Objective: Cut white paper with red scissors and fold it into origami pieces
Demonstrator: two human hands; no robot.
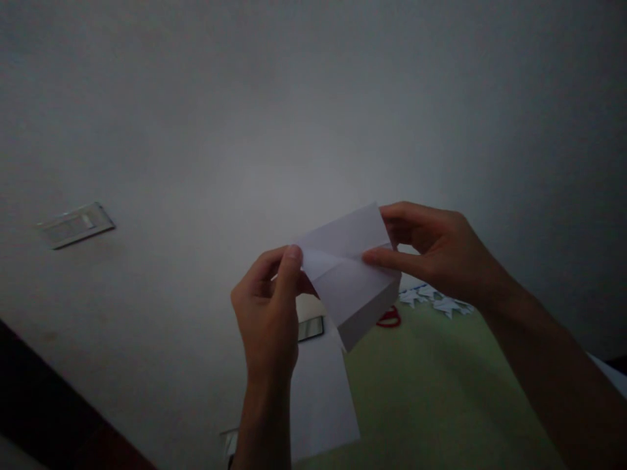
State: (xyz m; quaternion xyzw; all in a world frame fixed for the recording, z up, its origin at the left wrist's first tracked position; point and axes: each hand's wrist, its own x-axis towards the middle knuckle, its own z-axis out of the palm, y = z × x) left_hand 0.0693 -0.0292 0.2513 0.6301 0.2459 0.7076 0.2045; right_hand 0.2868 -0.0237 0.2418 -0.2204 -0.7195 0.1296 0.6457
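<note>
A creased sheet of white paper (355, 287) is held up between my two hands, with its lower part folded down at an angle. My left hand (272, 300) pinches the left edge, thumb on top. At the right edge, my right hand (431, 251) grips the sheet with its thumb lying on the near face and the fingers behind. The fingertips behind the paper are hidden. Below the held sheet, another white paper (323, 405) lies on the green tabletop (416, 391).
Red-handled scissors (389, 318) lie partly hidden behind the held paper. Several white star-shaped paper cutouts (445, 305) are at the table's far side. A dark-screened phone-like object (311, 328) lies near my left wrist. The pale wall (245, 117) carries a switch plate (77, 225).
</note>
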